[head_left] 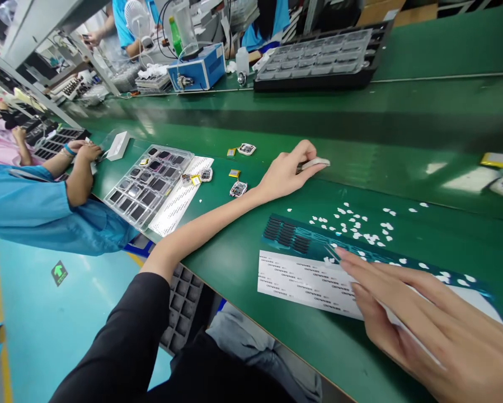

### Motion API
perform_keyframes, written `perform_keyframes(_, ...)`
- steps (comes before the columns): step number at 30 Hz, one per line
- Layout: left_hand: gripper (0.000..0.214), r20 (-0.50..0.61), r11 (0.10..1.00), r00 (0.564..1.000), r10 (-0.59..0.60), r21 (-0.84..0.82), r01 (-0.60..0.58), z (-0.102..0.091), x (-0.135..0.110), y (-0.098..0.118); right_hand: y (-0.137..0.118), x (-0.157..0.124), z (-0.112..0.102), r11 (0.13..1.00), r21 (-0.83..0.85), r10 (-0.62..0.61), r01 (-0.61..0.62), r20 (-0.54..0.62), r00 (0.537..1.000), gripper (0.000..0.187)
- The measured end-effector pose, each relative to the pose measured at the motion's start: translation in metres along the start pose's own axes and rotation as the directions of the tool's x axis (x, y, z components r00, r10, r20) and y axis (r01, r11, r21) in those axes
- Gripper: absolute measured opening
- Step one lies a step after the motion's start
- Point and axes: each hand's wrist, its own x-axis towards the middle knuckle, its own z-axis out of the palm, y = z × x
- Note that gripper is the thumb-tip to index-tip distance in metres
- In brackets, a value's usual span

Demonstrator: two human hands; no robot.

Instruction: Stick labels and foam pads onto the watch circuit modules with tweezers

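Note:
My left hand (287,172) reaches out over the green bench and is closed on a small flat whitish part (316,163) that rests on the mat. My right hand (423,322) lies low at the near right, fingers pressed together round thin tweezers (333,253). The tweezer tips touch a blue sheet of small black pads (291,236). A white printed label sheet (301,280) lies just in front of the blue sheet, partly under my right hand. Several peeled white bits (360,226) are scattered behind the blue sheet.
Small square modules (238,189) (246,149) lie left of my left hand, beside a clear tray of dark parts (148,184). A co-worker's arm in a blue sleeve (45,212) rests at the left. A black tray (318,64) and a blue box (196,70) stand at the back.

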Motion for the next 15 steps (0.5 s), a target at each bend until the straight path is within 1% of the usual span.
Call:
perform_keyframes(1,0.019,-0.046,0.994,0.997,-0.062,-0.090,0.058,-0.001,-0.009,0.006,-0.001,0.000,-0.001,1.000,0.006,0.025,-0.025,-0.011,1.000,0.076)
perform_keyframes(2,0.021,-0.065,0.974,0.990,-0.128,-0.198,0.113,-0.002,-0.019,0.014,-0.002,0.001,-0.002,0.999,0.019,0.046,-0.045,-0.016,0.999,0.081)
perform_keyframes(3,0.023,-0.060,0.938,0.980,-0.188,-0.307,0.161,-0.004,-0.029,0.022,-0.003,0.001,-0.003,0.998,0.035,0.057,-0.057,-0.009,0.998,0.084)
perform_keyframes(4,0.024,-0.026,0.891,0.973,-0.227,-0.408,0.197,-0.006,-0.039,0.030,-0.004,0.002,-0.003,0.997,0.048,0.067,-0.066,-0.004,0.998,0.085)
perform_keyframes(5,0.025,0.029,0.837,0.970,-0.240,-0.500,0.222,-0.010,-0.050,0.039,-0.005,0.002,-0.002,0.995,0.052,0.088,-0.087,-0.013,0.996,0.084)
perform_keyframes(7,0.023,0.178,0.710,0.966,-0.186,-0.655,0.258,-0.018,-0.069,0.056,-0.006,0.001,0.000,0.990,0.042,0.138,-0.138,0.001,0.990,0.083)
perform_keyframes(8,0.024,0.262,0.653,0.954,-0.143,-0.700,0.290,-0.021,-0.078,0.064,-0.006,0.001,0.001,0.986,0.027,0.164,-0.163,-0.008,0.986,0.084)
perform_keyframes(10,0.030,0.368,0.596,0.926,-0.079,-0.727,0.340,-0.025,-0.095,0.076,-0.006,0.000,0.003,0.977,-0.038,0.207,-0.209,-0.051,0.977,0.085)
perform_keyframes(11,0.034,0.403,0.593,0.914,-0.053,-0.724,0.353,-0.025,-0.102,0.080,-0.006,0.000,0.003,0.972,-0.079,0.217,-0.221,-0.054,0.975,0.084)
perform_keyframes(12,0.037,0.428,0.613,0.903,-0.029,-0.706,0.354,-0.023,-0.108,0.083,-0.006,0.000,0.003,0.966,-0.120,0.224,-0.229,-0.053,0.973,0.084)
perform_keyframes(15,0.044,0.464,0.744,0.886,0.019,-0.598,0.297,-0.014,-0.123,0.086,-0.006,0.001,0.002,0.963,-0.176,0.200,-0.204,-0.041,0.979,0.084)
